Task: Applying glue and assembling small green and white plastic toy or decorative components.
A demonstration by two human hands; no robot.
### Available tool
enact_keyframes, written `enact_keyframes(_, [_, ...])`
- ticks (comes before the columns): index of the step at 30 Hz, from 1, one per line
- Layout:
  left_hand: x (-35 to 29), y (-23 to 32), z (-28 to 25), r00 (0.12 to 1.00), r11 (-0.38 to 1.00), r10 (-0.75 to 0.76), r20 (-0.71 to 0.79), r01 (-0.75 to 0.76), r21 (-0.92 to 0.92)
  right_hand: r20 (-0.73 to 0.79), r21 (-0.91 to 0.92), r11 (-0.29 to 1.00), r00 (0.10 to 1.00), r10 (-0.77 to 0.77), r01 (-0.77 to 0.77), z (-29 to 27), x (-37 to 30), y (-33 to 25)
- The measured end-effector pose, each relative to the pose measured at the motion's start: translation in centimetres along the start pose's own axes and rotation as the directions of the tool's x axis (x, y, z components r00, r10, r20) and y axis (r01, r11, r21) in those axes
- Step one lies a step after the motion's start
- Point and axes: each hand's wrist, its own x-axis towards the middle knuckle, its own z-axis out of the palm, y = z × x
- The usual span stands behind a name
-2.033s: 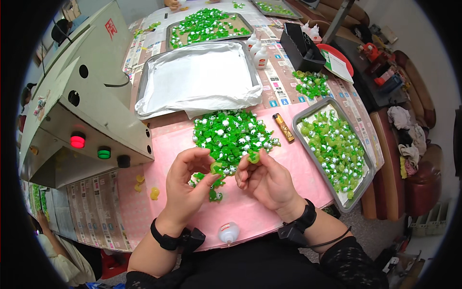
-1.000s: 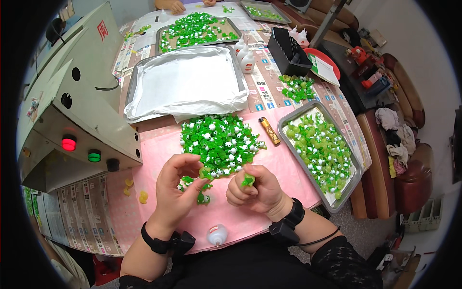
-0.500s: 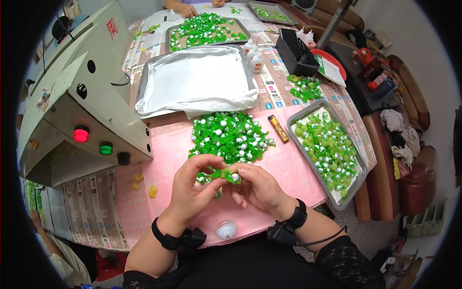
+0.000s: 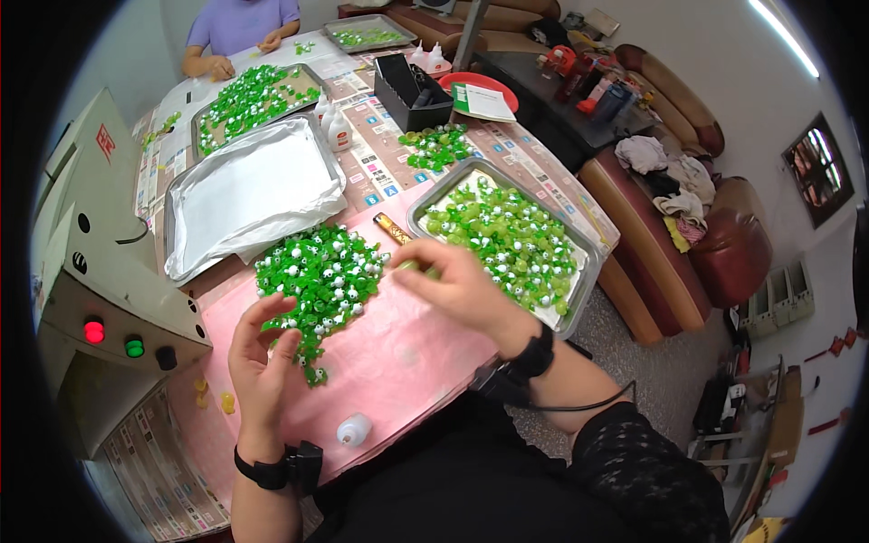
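My right hand [image 4: 462, 285] is closed, with a small yellow-green piece [image 4: 422, 268] pinched in its fingers, between the loose pile and the filled tray. To the left, my left hand [image 4: 258, 362] is raised with thumb and fingers curved apart, beside a pile of small green plastic pieces with white ball-shaped tops [image 4: 317, 271]. Nothing is clearly visible between its fingers. The pile lies on a pink sheet [image 4: 407, 348]. At the right, a metal tray [image 4: 593, 258] holds many similar green and white pieces. A small white squeeze bottle [image 4: 354, 430] lies near the front edge.
A pale machine [image 4: 63, 271] with red and green lamps stands at left, yellow bits [image 4: 227, 402] beside it. Beyond the pile are a paper-lined tray [image 4: 253, 190], a patterned lighter [image 4: 391, 228], white bottles [image 4: 339, 134] and a black box [image 4: 407, 109]. A co-worker [image 4: 243, 32] sits at the far end.
My hands have parted: the right has moved toward the filled tray with a piece, the left stays by the pile. The whole view has turned to the right.
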Motion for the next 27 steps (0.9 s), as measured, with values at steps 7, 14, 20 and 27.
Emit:
enact_keyframes(7, [0.5, 0.3, -0.6, 0.989, 0.992, 0.092, -0.120, -0.101, -0.071, -0.136, -0.780, 0.625, 0.966, -0.222, 0.034, -10.0, -2.4, 2.9])
enact_keyframes(14, [1.0, 2.1, -2.8, 0.959, 0.985, 0.150, -0.241, -0.166, -0.049, 0.124, -0.843, 0.487, 0.964, -0.235, 0.228, -8.8, -1.2, 5.3])
enact_keyframes(20, [-3.1, 5.6, -6.0, 0.942, 0.979, 0.166, -0.292, -0.193, -0.066, 0.151, -0.829, 0.540, 0.988, -0.027, 0.142, -11.3, -2.8, 5.9])
enact_keyframes(27, [-11.9, 8.3, -9.1, 0.985, 0.992, 0.051, -0.168, -0.069, -0.108, 0.084, -0.804, 0.575, 0.986, -0.142, 0.151, -15.2, -8.1, 6.9])
